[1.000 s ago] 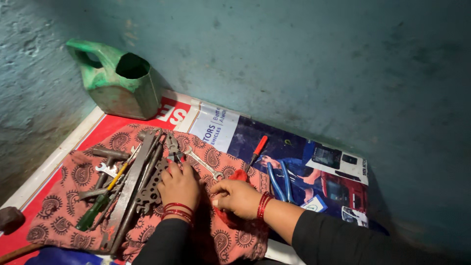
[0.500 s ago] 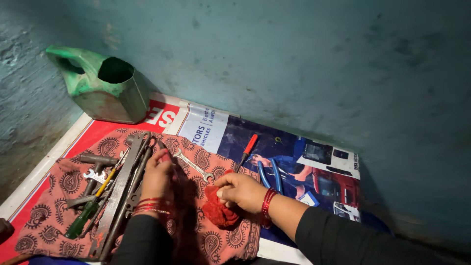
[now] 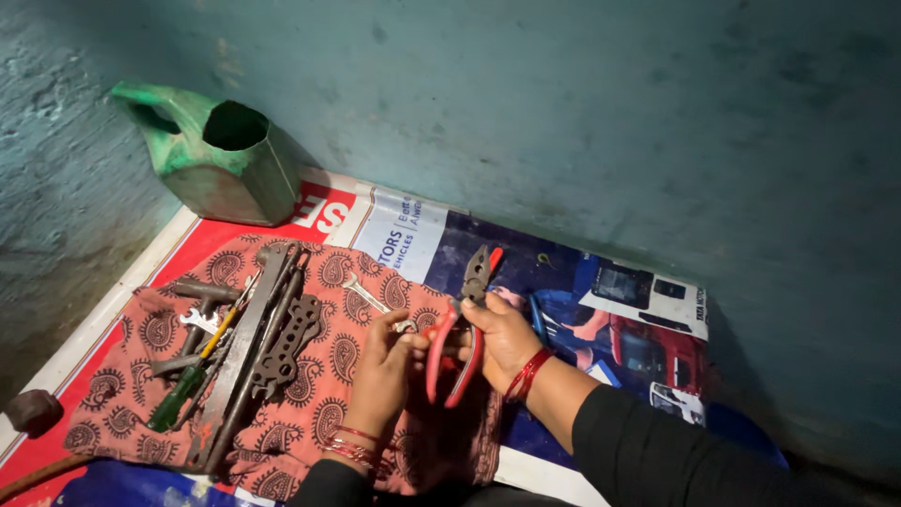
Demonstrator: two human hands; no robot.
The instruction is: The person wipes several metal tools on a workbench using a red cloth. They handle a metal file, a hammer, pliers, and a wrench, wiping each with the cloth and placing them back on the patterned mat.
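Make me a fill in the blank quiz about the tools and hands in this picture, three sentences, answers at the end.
1. The right hand holds pliers with ____ handles.
2. The left hand rests on a patterned ____ spread under the tools.
3. The screwdriver lying among the wrenches has a ____ handle.

Missing words: red; cloth; green

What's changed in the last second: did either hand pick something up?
Yes. The right hand has lifted red-handled pliers off the patterned cloth, where both hands were rummaging; the left hand has come up to their handles. The tools on the cloth and the green can stayed put.
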